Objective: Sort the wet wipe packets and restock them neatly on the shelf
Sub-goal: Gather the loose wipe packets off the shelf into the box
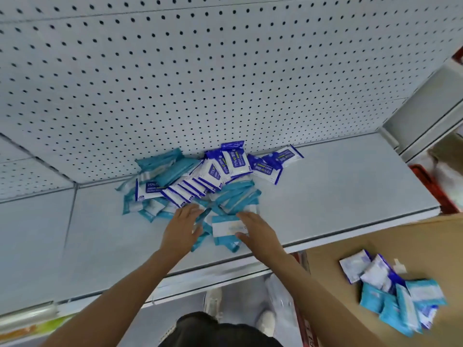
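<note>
So the pegboard (pixel 200 71) takes up most of the view, white with rows of holes, and the shelf (pixel 338 186) runs along its foot. Off the shelf's right front corner there's a cardboard box (pixel 363 246) with a small bunch of packets (pixel 400 299) inside, teal and blue mixed, lying loose near its right edge. The main pile (pixel 200 179) sits mid-shelf, its back edge up against the pegboard: blue packets (pixel 235 164) lean on the board at the back, with a fanned row of them running toward the left front, and teal packets (pixel 172 169) are scattered at the back left, the right and the front. Both arms reach in from the front edge. The left hand (pixel 183 229) lies flat on the front of the pile, fingers straight and together, not gripping anything. The right hand (pixel 255 234) is just beside it, fingers stretched out over a teal packet with a white label (pixel 225 227), thumb along its near edge; it looks more like pressing than pinching, but the blur makes that hard to call. More teal packets stick out under and between the two hands, close to the shelf's front edge.
</note>
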Demonstrator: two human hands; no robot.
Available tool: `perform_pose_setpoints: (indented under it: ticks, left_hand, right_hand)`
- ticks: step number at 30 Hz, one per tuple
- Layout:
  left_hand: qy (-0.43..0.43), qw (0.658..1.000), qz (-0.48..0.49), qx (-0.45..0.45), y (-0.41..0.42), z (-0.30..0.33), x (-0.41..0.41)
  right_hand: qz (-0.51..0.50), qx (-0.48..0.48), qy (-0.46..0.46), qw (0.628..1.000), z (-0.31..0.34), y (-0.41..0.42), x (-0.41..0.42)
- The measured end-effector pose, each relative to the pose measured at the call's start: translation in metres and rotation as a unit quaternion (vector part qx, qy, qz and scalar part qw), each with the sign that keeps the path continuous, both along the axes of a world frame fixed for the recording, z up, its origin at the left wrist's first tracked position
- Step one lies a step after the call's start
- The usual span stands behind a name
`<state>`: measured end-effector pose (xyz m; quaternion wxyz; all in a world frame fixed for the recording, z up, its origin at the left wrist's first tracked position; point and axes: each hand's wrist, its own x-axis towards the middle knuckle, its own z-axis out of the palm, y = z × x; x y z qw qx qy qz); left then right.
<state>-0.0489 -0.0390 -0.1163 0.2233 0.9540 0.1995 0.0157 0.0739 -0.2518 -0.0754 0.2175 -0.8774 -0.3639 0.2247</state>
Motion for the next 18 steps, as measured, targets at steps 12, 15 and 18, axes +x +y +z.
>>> perform_pose_setpoints:
  ticks: [12,15,18]
  left_hand:
    - [0.022,0.99,-0.142,0.015,0.039,0.001,0.003]
    - [-0.011,0.989,-0.146,0.009,0.027,-0.004,-0.02]
    - [0.021,0.991,-0.13,0.018,0.014,-0.01,-0.036]
  right_hand:
    - [-0.046,-0.125,-0.039,0.99,-0.018,0.053,-0.003]
    - [-0.097,-0.122,-0.007,0.988,-0.022,0.063,-0.013]
    - [-0.137,-0.118,0.015,0.983,-0.021,0.068,-0.017]
